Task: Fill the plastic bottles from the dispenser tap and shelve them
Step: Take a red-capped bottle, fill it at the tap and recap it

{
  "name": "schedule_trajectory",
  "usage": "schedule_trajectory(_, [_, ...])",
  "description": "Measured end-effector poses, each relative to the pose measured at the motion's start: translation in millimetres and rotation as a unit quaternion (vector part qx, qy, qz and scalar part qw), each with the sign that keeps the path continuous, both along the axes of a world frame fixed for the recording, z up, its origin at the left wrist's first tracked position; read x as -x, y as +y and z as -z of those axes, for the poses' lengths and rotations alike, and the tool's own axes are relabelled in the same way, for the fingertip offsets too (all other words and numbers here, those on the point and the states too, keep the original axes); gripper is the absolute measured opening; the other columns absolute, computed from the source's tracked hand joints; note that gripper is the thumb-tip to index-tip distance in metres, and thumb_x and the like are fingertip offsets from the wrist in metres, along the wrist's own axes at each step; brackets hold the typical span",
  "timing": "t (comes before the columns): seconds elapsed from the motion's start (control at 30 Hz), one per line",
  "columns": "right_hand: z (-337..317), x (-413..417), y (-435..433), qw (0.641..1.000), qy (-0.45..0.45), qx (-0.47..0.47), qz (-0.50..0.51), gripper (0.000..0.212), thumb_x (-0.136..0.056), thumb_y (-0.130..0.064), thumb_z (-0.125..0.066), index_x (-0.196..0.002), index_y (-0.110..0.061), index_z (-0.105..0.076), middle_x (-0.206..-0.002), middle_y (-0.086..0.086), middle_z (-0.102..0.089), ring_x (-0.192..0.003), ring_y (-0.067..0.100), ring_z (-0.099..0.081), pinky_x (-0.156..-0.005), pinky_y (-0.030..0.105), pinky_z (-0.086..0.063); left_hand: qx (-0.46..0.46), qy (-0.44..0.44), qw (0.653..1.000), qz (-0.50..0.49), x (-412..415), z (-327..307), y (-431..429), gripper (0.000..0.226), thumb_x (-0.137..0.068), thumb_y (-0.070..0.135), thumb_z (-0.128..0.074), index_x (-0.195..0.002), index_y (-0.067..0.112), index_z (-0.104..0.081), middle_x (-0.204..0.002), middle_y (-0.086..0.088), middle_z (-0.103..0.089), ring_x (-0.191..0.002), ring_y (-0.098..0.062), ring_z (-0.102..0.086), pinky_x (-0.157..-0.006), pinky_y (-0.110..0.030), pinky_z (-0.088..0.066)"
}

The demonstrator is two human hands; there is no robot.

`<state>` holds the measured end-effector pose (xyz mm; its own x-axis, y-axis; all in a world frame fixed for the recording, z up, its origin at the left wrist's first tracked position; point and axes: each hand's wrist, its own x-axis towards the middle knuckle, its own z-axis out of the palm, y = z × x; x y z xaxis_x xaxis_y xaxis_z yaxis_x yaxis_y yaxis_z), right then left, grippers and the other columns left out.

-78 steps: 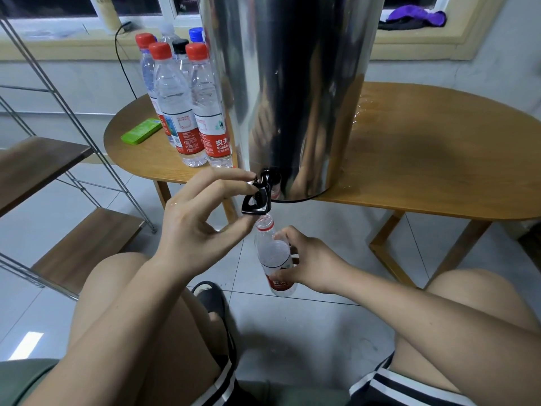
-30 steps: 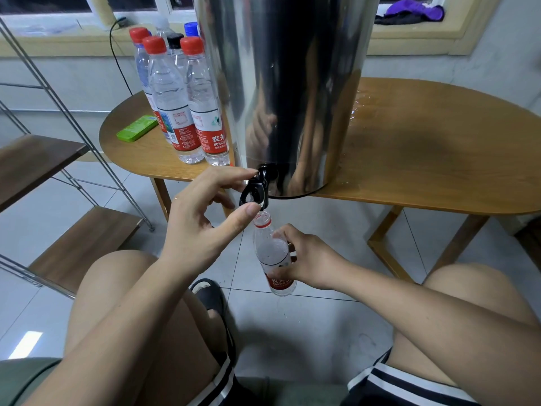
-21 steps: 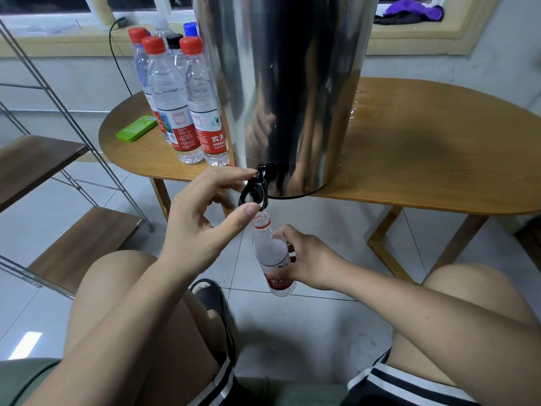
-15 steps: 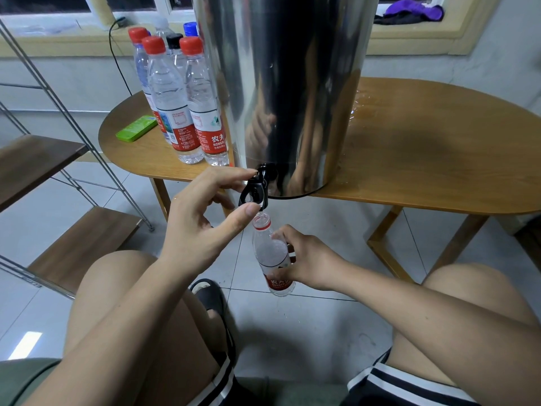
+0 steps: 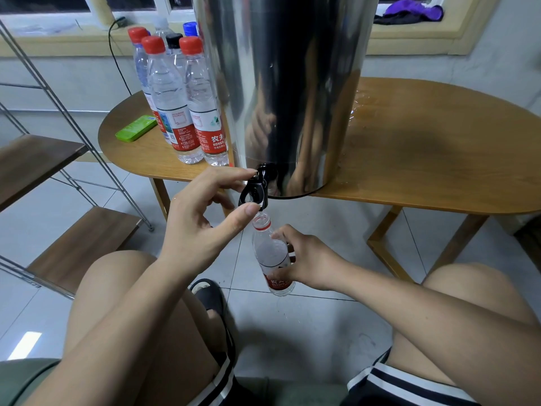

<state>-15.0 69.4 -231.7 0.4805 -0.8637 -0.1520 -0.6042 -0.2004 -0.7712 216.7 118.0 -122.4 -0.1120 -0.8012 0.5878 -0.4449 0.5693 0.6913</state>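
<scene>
Head view, logged from the remote station. A tall stainless-steel cylindrical dispenser [image 5: 292, 83] stands on the oval wooden table [image 5: 424, 142], with its base overhanging the near edge. A black plastic tap [image 5: 254, 191] projects from the dispenser's foot at 6 o'clock.

Left hand [image 5: 202, 227]: forefinger on top of the tap lever and thumb beneath it, pinching. The other fingers are loosely curled.

Right hand [image 5: 307, 259]: fingers and thumb wrapped round the uncapped clear plastic bottle with red label [image 5: 272, 256]. The bottle is held off the floor, roughly upright, its neck leaning slightly toward 11 o'clock. Its mouth sits directly under the spout. I cannot tell whether water is running.

At 9 o'clock of the dispenser a cluster of capped clear bottles [image 5: 175, 98] stands on the table, most with red caps, one blue, one black. A flat green case [image 5: 136, 131] lies at 9 o'clock of that cluster.

A metal-frame shelf with wooden boards [image 5: 35, 162] is at 9 o'clock in my view. A purple cloth [image 5: 412, 10] lies on the window sill at 1 o'clock.
</scene>
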Motion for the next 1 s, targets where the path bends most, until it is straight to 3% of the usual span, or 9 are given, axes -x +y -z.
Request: schedule_trajectory(1.0, [0.4, -0.9, 0.2, 1.0, 0.006, 0.004, 0.002, 0.071, -0.072, -0.05, -0.093, -0.128, -0.039, -0.049, -0.116, -0.01, -0.073, -0.103, 0.013, -0.071, -0.095, 0.043, -0.061, -0.002, -0.004, 1.0, 0.0, -1.1, 0.6, -0.3, 0.037, -0.101, 0.039, -0.073, -0.133, 0.02, -0.071, -0.123, -0.006, -0.073, -0.102, -0.034, -0.07, -0.084, -0.058, -0.054])
